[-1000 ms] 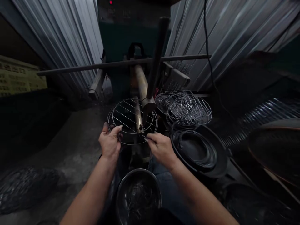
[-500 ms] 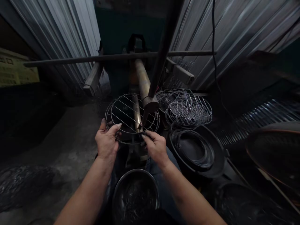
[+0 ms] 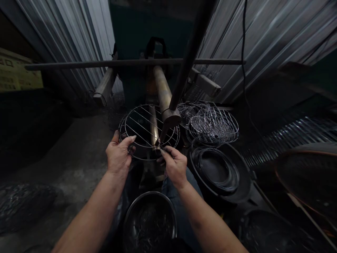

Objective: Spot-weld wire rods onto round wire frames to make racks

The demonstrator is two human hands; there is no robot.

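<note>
A round wire rack [image 3: 139, 130], with parallel wires inside two rings, lies tilted between my hands. My left hand [image 3: 119, 151] grips its near left rim, thumb on top. At the near edge, my right hand [image 3: 174, 164] is closed, thumb and fingers pinched by the rim; whether a small piece is in the pinch I cannot make out. The rim sits at the tip of the lower brass-coloured rod [image 3: 153, 123] of a machine. Just above, the thick upper cylinder [image 3: 163, 92] carries a dark angled electrode [image 3: 165, 130] that comes down close to the rim.
A steel bowl [image 3: 150, 219] with small bent wire pieces sits between my legs. To the right are a pile of wire racks [image 3: 213, 124] and a dark basin [image 3: 246, 182] with coiled wire [image 3: 233, 172]. A long horizontal bar [image 3: 97, 64] crosses beyond the cylinder.
The view has shifted slightly. Both hands keep their places at the rack's rim, and the rack stays at the rod tip with hardly any movement.
</note>
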